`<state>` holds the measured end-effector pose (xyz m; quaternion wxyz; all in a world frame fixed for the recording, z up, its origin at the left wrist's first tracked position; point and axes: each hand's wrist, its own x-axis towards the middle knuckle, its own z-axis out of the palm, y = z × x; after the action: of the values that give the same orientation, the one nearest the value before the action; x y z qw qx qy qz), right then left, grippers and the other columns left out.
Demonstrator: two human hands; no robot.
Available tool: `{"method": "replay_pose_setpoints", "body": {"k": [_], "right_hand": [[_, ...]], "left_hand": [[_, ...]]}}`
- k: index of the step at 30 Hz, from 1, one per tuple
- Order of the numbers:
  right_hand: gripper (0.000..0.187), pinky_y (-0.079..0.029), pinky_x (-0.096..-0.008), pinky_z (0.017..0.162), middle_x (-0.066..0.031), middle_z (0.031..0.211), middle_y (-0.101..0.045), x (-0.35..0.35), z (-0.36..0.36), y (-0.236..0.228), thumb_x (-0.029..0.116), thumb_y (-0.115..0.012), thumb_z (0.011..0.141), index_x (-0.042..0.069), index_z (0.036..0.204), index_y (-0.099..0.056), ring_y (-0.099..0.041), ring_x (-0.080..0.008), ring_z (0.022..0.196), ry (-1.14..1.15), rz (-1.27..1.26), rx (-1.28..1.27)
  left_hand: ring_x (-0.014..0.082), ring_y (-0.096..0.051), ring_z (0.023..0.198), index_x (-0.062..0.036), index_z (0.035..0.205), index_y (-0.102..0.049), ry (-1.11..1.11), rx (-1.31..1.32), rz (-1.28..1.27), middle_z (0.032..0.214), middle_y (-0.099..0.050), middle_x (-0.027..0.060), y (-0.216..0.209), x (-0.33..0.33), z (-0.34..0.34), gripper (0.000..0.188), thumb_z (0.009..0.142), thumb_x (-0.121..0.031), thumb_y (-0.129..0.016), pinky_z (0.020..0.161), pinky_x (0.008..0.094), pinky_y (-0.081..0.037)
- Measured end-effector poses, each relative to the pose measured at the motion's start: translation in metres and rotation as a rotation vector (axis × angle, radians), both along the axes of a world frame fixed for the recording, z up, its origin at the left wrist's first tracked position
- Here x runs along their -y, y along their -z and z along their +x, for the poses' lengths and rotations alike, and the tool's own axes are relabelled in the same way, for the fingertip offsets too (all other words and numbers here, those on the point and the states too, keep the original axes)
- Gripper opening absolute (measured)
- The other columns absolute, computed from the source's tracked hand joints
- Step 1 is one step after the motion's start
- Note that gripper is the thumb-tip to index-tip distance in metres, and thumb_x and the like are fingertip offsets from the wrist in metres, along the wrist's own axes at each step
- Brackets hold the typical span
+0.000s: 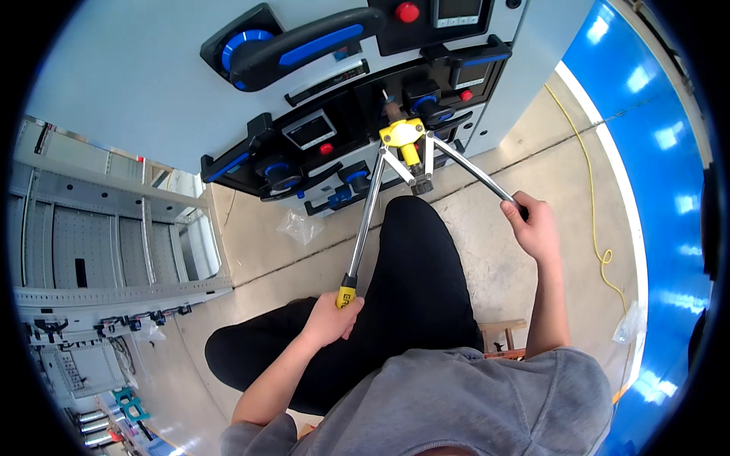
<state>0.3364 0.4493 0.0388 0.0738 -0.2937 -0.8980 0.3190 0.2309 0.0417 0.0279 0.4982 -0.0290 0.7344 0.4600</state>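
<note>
A two-handled lever riveter (401, 134) with a yellow body and long chrome arms points away from me, its arms spread wide. My left hand (332, 321) is closed around the yellow grip at the end of the left arm, above my thigh. Further out, my right hand (534, 228) is wrapped around the dark grip of the other arm. The riveter's nose reaches the black front of a switchgear drawer (363, 114), between a small screen and a blue-ringed rotary knob (428, 102). Whether the nose sits in a hole cannot be made out.
A grey cabinet (137, 91) carries a large black handle (304, 47) with a blue inlay and several red buttons. Left stands an open metal frame (122, 292). Clear plastic bags (301, 225) and a yellow cord (582, 144) lie on the floor, beside a blue floor strip (654, 144).
</note>
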Motion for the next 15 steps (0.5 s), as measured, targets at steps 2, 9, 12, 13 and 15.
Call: {"method": "replay_pose_setpoints", "body": {"k": [2, 9, 12, 13, 15], "right_hand": [[0.042, -0.042, -0.0411, 0.056, -0.0133, 0.059, -0.054, -0.003, -0.001, 0.004, 0.042, -0.07, 0.097, 0.002, 0.083, -0.066, -0.052, -0.0315, 0.054, -0.012, -0.012, -0.011], [0.043, -0.041, -0.0415, 0.057, -0.0131, 0.059, -0.053, -0.003, -0.003, -0.026, 0.042, -0.07, 0.097, 0.002, 0.082, -0.065, -0.051, -0.03, 0.056, -0.032, -0.022, 0.039], [0.041, -0.041, -0.0412, 0.058, -0.0123, 0.061, -0.053, -0.004, -0.002, -0.035, 0.04, -0.07, 0.097, 0.002, 0.083, -0.065, -0.051, -0.028, 0.057, -0.036, -0.031, 0.066], [0.04, -0.041, -0.041, 0.058, -0.0119, 0.061, -0.053, -0.005, 0.0, -0.037, 0.039, -0.07, 0.097, 0.002, 0.084, -0.065, -0.051, -0.027, 0.058, -0.039, -0.04, 0.076], [0.037, -0.041, -0.0402, 0.058, -0.0106, 0.062, -0.054, -0.008, 0.003, -0.047, 0.038, -0.07, 0.097, 0.002, 0.086, -0.065, -0.051, -0.0243, 0.059, -0.045, -0.064, 0.052]], "left_hand": [[0.013, -0.045, 0.042, -0.0042, 0.08, -0.052, -0.017, 0.014, -0.009, 0.054, -0.046, 0.001, -0.004, -0.004, -0.002, 0.029, 0.105, -0.017, -0.06, 0.043, 0.0311, -0.041], [0.0126, -0.044, 0.041, -0.0052, 0.083, -0.052, -0.056, 0.069, 0.086, 0.054, -0.046, 0.0006, -0.006, -0.001, 0.009, 0.026, 0.105, -0.016, -0.06, 0.042, 0.0301, -0.041], [0.0126, -0.043, 0.04, -0.0062, 0.084, -0.051, -0.068, 0.107, 0.124, 0.054, -0.045, 0.0003, -0.009, -0.001, 0.009, 0.025, 0.105, -0.016, -0.06, 0.042, 0.0299, -0.04], [0.0126, -0.043, 0.04, -0.0065, 0.084, -0.051, -0.076, 0.133, 0.137, 0.054, -0.044, 0.0001, -0.014, -0.001, 0.009, 0.025, 0.105, -0.017, -0.06, 0.041, 0.0298, -0.04], [0.0125, -0.041, 0.039, -0.007, 0.084, -0.05, -0.087, 0.181, 0.167, 0.054, -0.042, -0.0002, -0.026, -0.001, 0.008, 0.025, 0.105, -0.017, -0.06, 0.041, 0.0296, -0.038]]}}
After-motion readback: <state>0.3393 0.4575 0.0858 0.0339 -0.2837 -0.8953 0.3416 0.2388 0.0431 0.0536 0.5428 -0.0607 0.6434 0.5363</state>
